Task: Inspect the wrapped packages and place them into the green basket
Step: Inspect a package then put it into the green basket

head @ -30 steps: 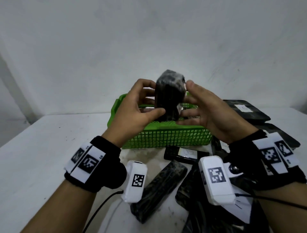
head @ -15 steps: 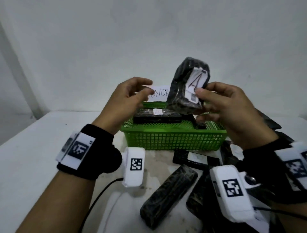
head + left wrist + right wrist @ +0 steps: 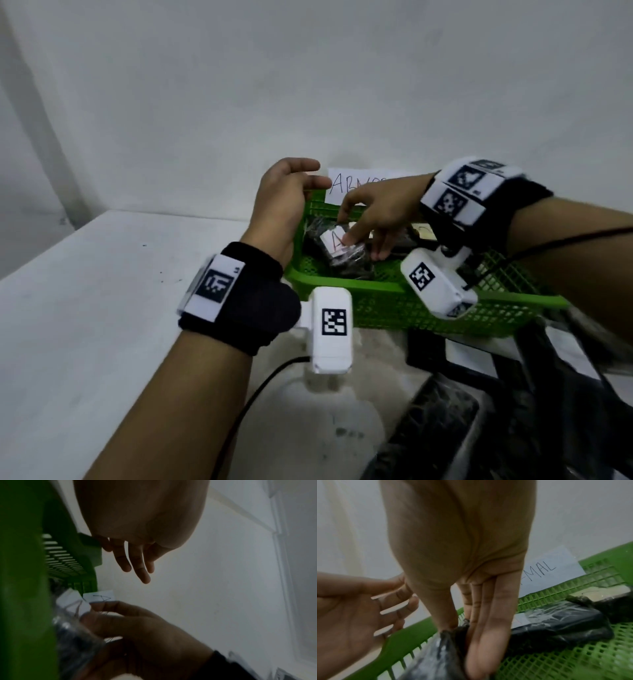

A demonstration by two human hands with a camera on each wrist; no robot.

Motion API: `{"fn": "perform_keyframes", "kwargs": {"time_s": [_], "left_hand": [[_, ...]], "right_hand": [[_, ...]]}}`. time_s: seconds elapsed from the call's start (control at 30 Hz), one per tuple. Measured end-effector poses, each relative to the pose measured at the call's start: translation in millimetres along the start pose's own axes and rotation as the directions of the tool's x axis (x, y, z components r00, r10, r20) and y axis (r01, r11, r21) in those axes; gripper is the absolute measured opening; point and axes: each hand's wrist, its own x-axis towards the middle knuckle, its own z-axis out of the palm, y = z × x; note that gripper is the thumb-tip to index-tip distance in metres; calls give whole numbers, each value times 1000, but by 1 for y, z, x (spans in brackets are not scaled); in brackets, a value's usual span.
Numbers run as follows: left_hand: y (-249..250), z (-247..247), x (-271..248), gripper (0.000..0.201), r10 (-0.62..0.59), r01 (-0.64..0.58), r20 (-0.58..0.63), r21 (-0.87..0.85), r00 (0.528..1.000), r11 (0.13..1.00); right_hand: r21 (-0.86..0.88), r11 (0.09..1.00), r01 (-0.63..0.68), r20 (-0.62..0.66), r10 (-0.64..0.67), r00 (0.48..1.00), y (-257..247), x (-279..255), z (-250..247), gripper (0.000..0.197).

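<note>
A green mesh basket (image 3: 376,291) stands on the white table ahead of me. My right hand (image 3: 359,240) reaches down into it and pinches a black wrapped package (image 3: 334,245) with a white label, which lies low in the basket. In the right wrist view, thumb and fingers (image 3: 488,635) squeeze the package's end (image 3: 436,655). My left hand (image 3: 318,174) hovers open over the basket's left rim, holding nothing. Another wrapped package (image 3: 556,622) lies further inside the basket (image 3: 573,655). In the left wrist view the left hand's fingers (image 3: 137,568) hang straight beside the basket (image 3: 25,574).
A handwritten paper sign (image 3: 356,185) stands at the basket's far wall. Several more black wrapped packages (image 3: 442,428) lie on the table at the near right, in front of the basket. A grey wall rises close behind. A black cable (image 3: 260,387) trails from my left wrist.
The package, held up in both hands a second ago and then by the right hand alone, has come down into the basket. The left hand has let go and moved to the left rim.
</note>
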Motion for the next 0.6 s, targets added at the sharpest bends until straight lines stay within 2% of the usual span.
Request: {"fn": "perform_keyframes", "kwargs": {"time_s": [0.2,0.3,0.4,0.5,0.6], "left_hand": [[-18,12,2,33,49,-45,-130,28,990,999],[-16,12,1,31,26,-35,-132,-67,991,997],[-10,8,1,31,-9,-14,-147,-158,989,987],[-9,5,2,33,-39,3,-163,-218,986,976],[-11,4,3,34,-42,8,-160,-208,986,978]], "right_hand": [[-50,998,-48,89,52,995,-6,30,-2,30],[12,999,-35,85,33,996,-10,40,0,21],[14,1000,-16,123,14,992,-13,49,2,24],[-101,995,-20,256,45,966,-12,52,6,32],[-157,987,-24,307,72,949,-9,55,8,26]]}}
